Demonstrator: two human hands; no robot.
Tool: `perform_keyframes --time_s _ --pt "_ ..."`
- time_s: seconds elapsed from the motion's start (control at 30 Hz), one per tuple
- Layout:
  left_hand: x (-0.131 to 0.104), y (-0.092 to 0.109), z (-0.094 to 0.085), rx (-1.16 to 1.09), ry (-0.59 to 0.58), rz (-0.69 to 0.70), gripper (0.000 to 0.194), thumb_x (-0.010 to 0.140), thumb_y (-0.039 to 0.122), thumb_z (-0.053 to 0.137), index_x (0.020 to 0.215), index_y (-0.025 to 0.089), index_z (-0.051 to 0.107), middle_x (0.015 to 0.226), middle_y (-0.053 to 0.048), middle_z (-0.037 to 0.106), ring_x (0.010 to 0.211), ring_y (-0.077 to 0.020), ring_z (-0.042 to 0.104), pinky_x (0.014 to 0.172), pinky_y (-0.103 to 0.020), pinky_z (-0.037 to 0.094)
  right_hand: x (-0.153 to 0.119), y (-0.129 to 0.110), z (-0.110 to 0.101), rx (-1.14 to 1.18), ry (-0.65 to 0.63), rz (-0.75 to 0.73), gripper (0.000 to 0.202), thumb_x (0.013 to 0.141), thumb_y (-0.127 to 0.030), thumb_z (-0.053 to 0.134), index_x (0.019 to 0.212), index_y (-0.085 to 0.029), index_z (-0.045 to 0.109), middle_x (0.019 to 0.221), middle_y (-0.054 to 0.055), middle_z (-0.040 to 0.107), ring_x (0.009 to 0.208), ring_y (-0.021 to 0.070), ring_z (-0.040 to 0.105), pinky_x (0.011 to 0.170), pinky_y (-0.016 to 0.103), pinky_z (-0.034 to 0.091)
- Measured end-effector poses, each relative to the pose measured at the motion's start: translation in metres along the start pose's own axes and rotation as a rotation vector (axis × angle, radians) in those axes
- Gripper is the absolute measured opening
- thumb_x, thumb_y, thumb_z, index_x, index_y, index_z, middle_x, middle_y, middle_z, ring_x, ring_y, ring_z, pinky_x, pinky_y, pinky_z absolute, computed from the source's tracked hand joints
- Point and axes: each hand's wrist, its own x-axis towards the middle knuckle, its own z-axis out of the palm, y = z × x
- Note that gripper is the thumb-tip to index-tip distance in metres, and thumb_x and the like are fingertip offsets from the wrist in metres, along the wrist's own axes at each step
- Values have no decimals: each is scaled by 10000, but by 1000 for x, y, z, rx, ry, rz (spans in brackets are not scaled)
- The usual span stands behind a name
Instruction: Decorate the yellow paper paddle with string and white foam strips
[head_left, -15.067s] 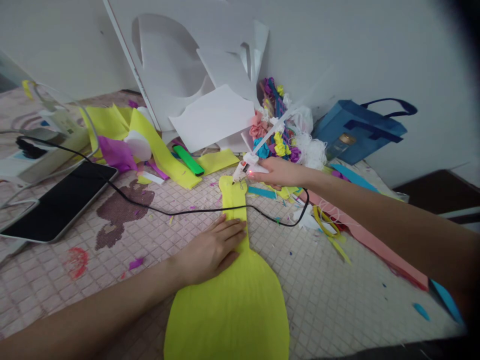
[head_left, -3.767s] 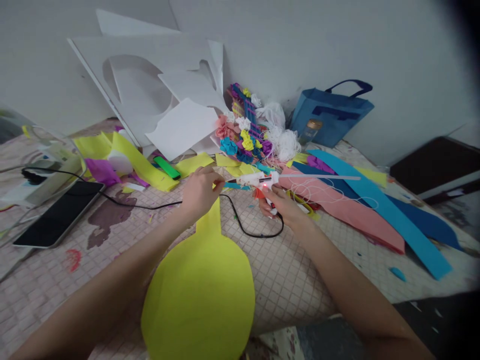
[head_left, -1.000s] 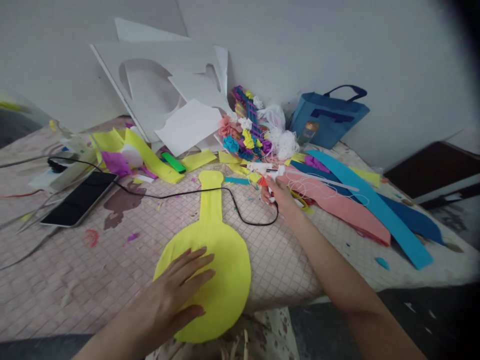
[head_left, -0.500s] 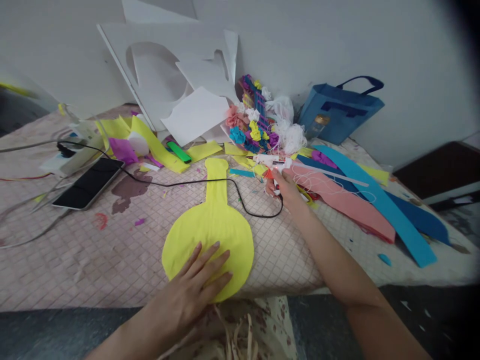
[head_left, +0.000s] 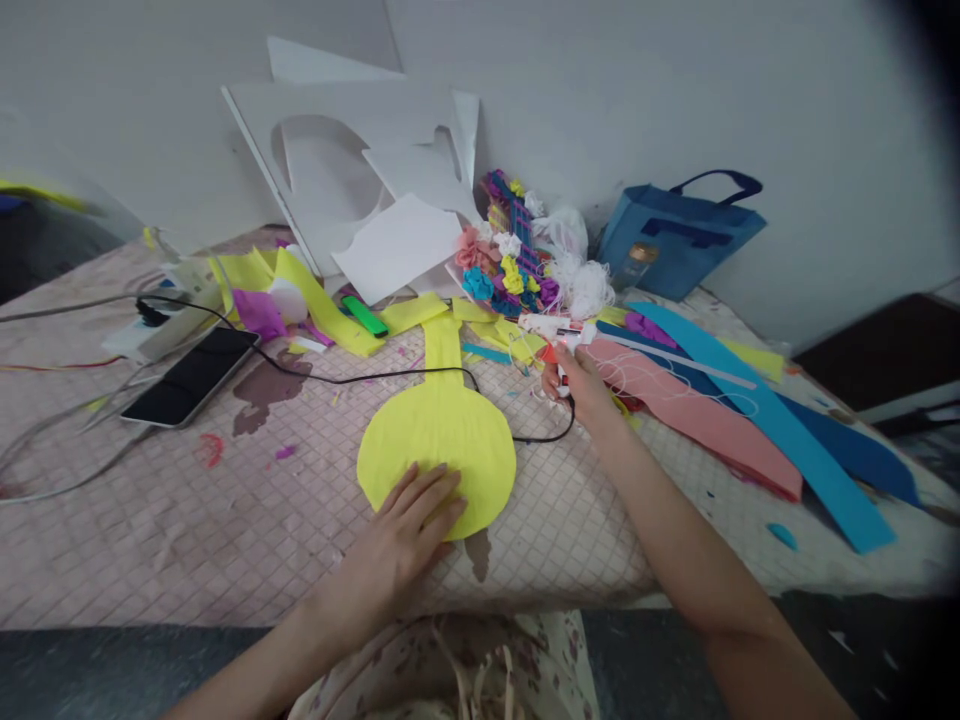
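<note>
A yellow paper-covered cutout point(head_left: 420, 425), a round disc with a narrow neck, lies flat on the table. My left hand point(head_left: 409, 515) rests on the disc's near part with its fingers stretched out. Right of the neck, my right hand point(head_left: 577, 385) is wrapped round a white glue gun point(head_left: 559, 328) with an orange trigger. The gun lies low over the table, its nozzle end pointing left. Its black cord point(head_left: 345, 380) crosses over the cutout's neck and passes out of sight by the disc's right side.
Blue and pink paper strips point(head_left: 690, 420) lie at right. Colourful paper flowers point(head_left: 502, 265), white string point(head_left: 581, 285) and a blue bag point(head_left: 675, 240) stand behind. At left are a phone point(head_left: 191, 378), a power strip point(head_left: 161, 325) and a green cutter point(head_left: 364, 316). White board offcuts point(head_left: 401, 245) lean on the wall.
The yellow cutout has slid away from me, with my left hand on it, and its disc now covers part of the cord. My right hand keeps hold of the glue gun.
</note>
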Motion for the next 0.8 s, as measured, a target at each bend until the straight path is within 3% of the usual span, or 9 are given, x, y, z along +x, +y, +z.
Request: perform_keyframes --time_s 0.1,0.27,0.5,0.67,0.8 --pt "-2 1 1 -33 22 5 316 905 170 531 1220 144 538 1333 -151 542 1305 -289 428 1068 -582 368 0 1 0 -6 -32 -6 433 772 -598 625 693 -207 457 484 -68 412 352 73 422 331 210 258" --pt "-12 -4 2 -43 71 -86 308 907 90 499 1202 167 540 1293 -127 566 1195 -255 497 970 -470 466 -2 -3 2 -35 -72 -4 428 775 -607 617 719 -206 478 486 -69 417 360 76 423 342 212 271" --pt "-13 -7 -1 -27 171 -142 253 907 110 507 1145 158 575 1208 -126 617 1098 -251 545 924 -461 473 -10 -35 3 -93 -163 -49 351 805 -529 627 760 -194 530 511 -57 440 385 86 447 365 228 302" --pt "-19 -8 1 -36 240 -172 213 911 125 497 1085 170 612 1136 -109 655 1048 -232 581 902 -426 477 -15 -72 -6 -452 -254 -58 366 795 -515 642 656 -184 570 460 -15 504 409 106 471 414 246 331" --pt "-22 -10 5 -64 225 -200 234 911 111 487 1100 177 608 1157 -104 645 1058 -233 575 910 -433 468 -16 -102 -6 -754 -195 -172 352 788 -473 665 593 -192 585 471 5 552 441 113 493 452 249 360"
